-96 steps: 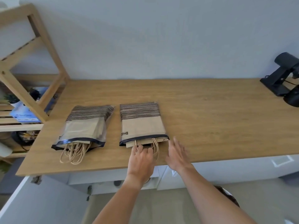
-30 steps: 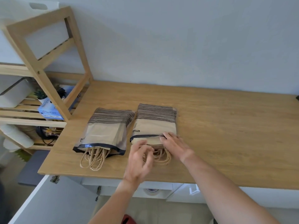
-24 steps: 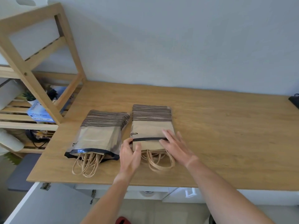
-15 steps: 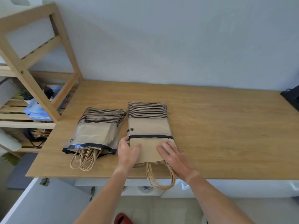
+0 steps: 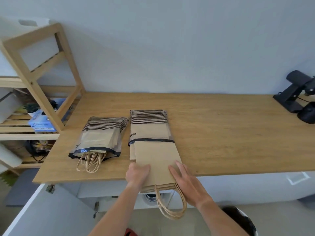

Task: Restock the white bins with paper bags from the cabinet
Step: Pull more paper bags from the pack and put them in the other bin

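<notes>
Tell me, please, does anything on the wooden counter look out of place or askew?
Only slightly: the left pack lies skewed, while the right pack lies straight. Paper bags held by both hands overhang the counter edge. Nothing spilled.

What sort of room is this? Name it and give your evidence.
Probably a home utility or storage room: a wooden countertop over white cabinets, a wooden shelf rack with supplies, and packs of paper bags.

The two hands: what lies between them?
In the head view, brown paper bags lie between the left hand and right hand, half out of their plastic pack.
</notes>
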### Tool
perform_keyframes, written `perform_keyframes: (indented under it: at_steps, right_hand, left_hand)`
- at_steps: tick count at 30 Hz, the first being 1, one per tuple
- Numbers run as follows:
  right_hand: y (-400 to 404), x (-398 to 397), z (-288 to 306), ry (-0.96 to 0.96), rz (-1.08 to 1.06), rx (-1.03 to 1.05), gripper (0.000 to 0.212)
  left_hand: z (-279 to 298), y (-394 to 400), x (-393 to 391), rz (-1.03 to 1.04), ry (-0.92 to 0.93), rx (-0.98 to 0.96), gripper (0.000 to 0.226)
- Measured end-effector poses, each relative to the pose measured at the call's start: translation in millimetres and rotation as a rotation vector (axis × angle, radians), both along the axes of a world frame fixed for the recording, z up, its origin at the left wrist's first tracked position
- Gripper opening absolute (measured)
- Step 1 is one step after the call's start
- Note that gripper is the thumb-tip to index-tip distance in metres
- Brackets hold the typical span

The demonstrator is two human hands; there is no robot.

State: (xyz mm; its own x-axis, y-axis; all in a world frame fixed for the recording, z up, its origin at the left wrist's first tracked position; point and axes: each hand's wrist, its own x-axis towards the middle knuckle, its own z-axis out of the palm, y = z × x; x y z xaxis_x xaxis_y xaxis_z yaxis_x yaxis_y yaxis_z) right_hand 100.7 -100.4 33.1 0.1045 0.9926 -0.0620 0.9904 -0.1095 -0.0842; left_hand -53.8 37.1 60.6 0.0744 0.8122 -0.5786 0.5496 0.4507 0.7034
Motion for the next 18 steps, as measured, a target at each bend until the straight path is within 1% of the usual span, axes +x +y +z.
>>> perform_keyframes:
  at_steps: [4, 7, 9, 12, 14, 15, 16, 17, 18]
  right_hand:
    - [-11.6, -5.7, 1.2, 0.075, -0.046, 0.004, 0.078]
    - [-21.3, -8.8, -1.3, 0.118, -0.073, 0.026, 0.068]
    - [-27.8, -5.1, -4.3, 0.133, -0.083, 0.022, 0.072]
    - [-31.3, 1.7, -0.2, 0.164, -0.082, -0.031, 0.086]
    - [-28.4, 10.1, 5.4, 0.176, -0.096, -0.14, 0.101]
    - [-26.3, 17.1, 5.7, 0.206, -0.108, -0.217, 0.103]
    - [-23.8, 24.2, 7.8, 0.24, -0.117, -0.26, 0.097]
    - [-20.2, 32.8, 9.8, 0.293, -0.153, -0.259, 0.083]
    - [-16.3, 40.9, 14.0, 0.393, -0.251, -0.222, 0.068]
  left_hand:
    - [11.0, -15.7, -0.1, -0.019, 0.056, 0.084, 0.052]
    - [23.1, -27.2, 3.1, -0.042, 0.003, 0.137, 0.045]
    - [33.6, -33.8, 9.2, -0.098, -0.038, 0.15, 0.037]
    - [50.1, -40.3, 25.2, -0.201, -0.076, 0.232, 0.025]
    - [60.5, -43.2, 39.1, -0.273, -0.013, 0.358, 0.022]
    - [65.1, -44.1, 45.8, -0.31, 0.048, 0.434, 0.023]
    - [69.9, -44.6, 51.7, -0.339, 0.113, 0.511, 0.025]
    - [73.1, -43.6, 57.6, -0.365, 0.18, 0.58, 0.027]
    - [76.4, -42.0, 62.8, -0.391, 0.238, 0.638, 0.029]
